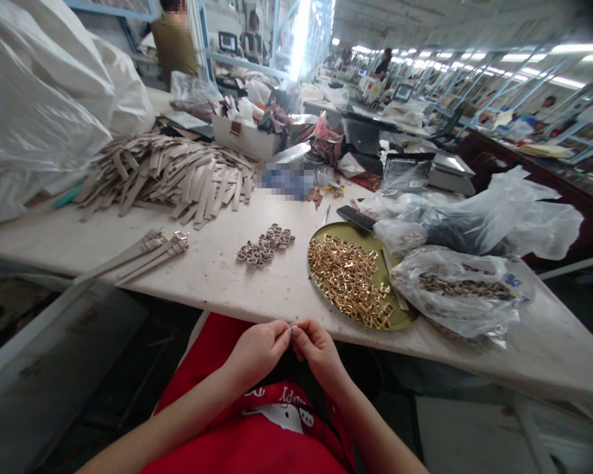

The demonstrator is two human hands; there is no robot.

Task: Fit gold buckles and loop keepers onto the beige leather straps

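My left hand [257, 349] and my right hand [319, 349] meet over my lap, just below the table's front edge. Their fingertips pinch a small pale piece [292, 327], too small to identify. On the white table [202, 293] ahead lies a brass tray [370, 240] heaped with gold metal fittings [348, 280]. Left of it sits a small pile of beige loops [265, 245]. Several finished beige straps with gold buckles [145, 255] lie further left, and a large heap of beige strap strips [165, 174] lies behind them.
A plastic bag of loops [454, 286] and other plastic bags [479, 220] lie right of the tray. Large white sacks [34, 99] fill the left side, and a cardboard box [242, 138] stands behind the strips. Co-workers [174, 46] sit at benches beyond.
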